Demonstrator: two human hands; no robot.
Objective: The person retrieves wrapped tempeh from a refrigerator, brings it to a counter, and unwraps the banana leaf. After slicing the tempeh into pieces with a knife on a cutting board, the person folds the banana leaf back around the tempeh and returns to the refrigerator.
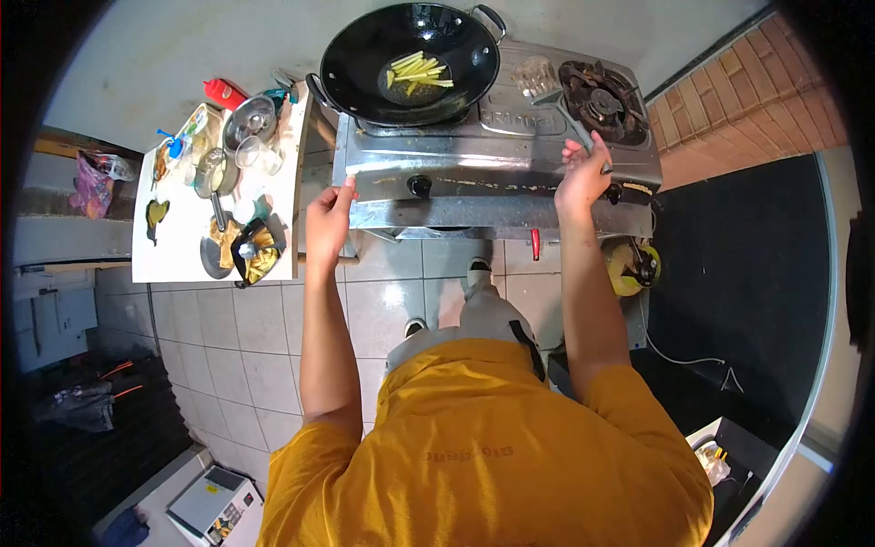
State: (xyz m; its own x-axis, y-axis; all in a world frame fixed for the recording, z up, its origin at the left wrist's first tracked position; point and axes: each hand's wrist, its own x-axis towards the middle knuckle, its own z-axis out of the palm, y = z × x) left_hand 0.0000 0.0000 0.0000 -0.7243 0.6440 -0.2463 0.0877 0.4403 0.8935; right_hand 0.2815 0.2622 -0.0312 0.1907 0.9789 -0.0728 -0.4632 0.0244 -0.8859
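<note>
Upper right: right hand [583,180] gripping a spatula [572,118]; upper centre: wok [357,68] with potato strips [418,69] (left hand [329,217]: grip indeterminable).

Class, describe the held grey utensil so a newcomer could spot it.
Find the silver stove, then its exposed burner. Left of that, the grey utensil slants down to the right hand. A long handle sets it apart from the clear container beside it.

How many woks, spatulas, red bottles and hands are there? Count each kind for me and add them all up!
Wok: 1
Spatula: 1
Red bottle: 1
Hands: 2, the left hand and the right hand
Total: 5
</note>
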